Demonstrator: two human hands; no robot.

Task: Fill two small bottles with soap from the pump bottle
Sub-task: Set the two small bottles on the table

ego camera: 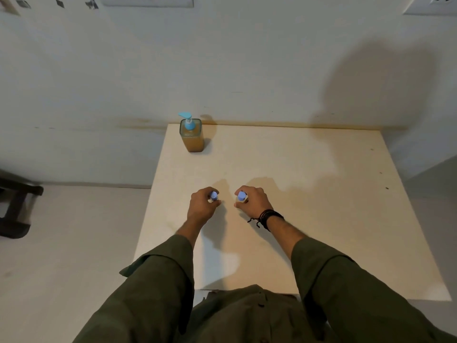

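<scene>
left hand [201, 206]: I grip one small bottle [214, 196], steadying it upright on the surface [309, 206]
right hand [252, 200]: clamped round the other small bottle [241, 196], kept near the first
pump bottle [191, 134]: well apart, untouched

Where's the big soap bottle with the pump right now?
In the head view, the pump bottle stands upright at the far left corner of the table, close to the wall, well beyond both hands and touched by neither.

Lighting dim, warm, even; source behind the person, toward 7 o'clock. Large soft shadow on wall [378, 95] at 2 o'clock; arm shadows fall across table [321, 219]. No glare. Overall softness, slight blur. Wide-angle bending evident at frame edges.
</scene>
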